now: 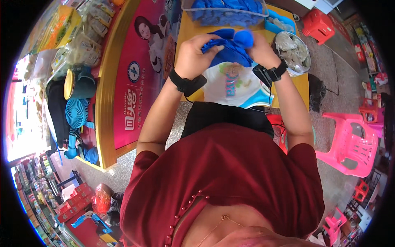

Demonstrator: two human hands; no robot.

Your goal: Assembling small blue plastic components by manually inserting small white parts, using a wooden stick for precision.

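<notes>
Both hands hold a blue cloth piece (230,50) above a yellow table (303,83). My left hand (195,53) grips its left side with the fingers curled over the fabric. My right hand (260,48) pinches the right side, where a rounded blue part (244,38) sticks up. Under the hands lies a white plastic bag (230,87) with a colourful print. Each wrist wears a black band with a small device.
A clear bin (193,7) of blue pieces stands at the table's far edge, a metal bowl (305,61) of pale items at the right. A pink-fronted counter (123,82) with a blue fan (77,113) runs along the left. Pink chair (352,142) and red stool (317,22) stand to the right.
</notes>
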